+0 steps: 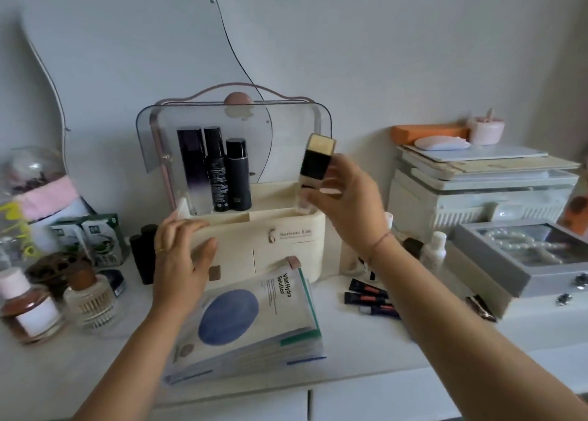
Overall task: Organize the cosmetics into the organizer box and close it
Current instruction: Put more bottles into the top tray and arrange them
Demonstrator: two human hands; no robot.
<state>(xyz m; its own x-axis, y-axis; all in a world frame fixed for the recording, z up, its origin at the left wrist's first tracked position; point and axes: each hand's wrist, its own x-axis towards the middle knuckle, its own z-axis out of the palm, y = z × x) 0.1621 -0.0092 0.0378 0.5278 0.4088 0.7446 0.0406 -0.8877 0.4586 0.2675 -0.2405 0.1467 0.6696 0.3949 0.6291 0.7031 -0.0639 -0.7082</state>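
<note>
Head view: my right hand (345, 198) grips a foundation bottle (313, 174), fingers closed round its pale lower body, thumb on the near side. The bottle is roughly upright, tilted slightly, its black cap and cream-coloured top uppermost. Its base sits at or just above the right front compartment of the organizer (286, 239); I cannot tell whether it touches the rim.

My left hand (181, 255) is open, fingers spread, holding nothing. It lies against the organizer's left front corner, fingertips at the upper edge; a ring (160, 249) shows on one finger.

The organizer is cream, standing on the white table (366, 341), with a clear lid (235, 134) swung up and a pink handle (235, 87) over the top. In its left rear compartment stand three dark bottles (216, 169), upright and side by side.

A stack of mask sachets (251, 322) lies in front of the organizer, leaning on its lower front. To the right of them three small dark tubes (369, 298) lie on the table, close together. Black cylinders (143, 252) stand just left of the organizer, beyond my left hand. Two glass bottles (60, 306) stand at the far left. A grey jewellery box (525, 261) holding pearls sits at the right, well apart from the organizer.
</note>
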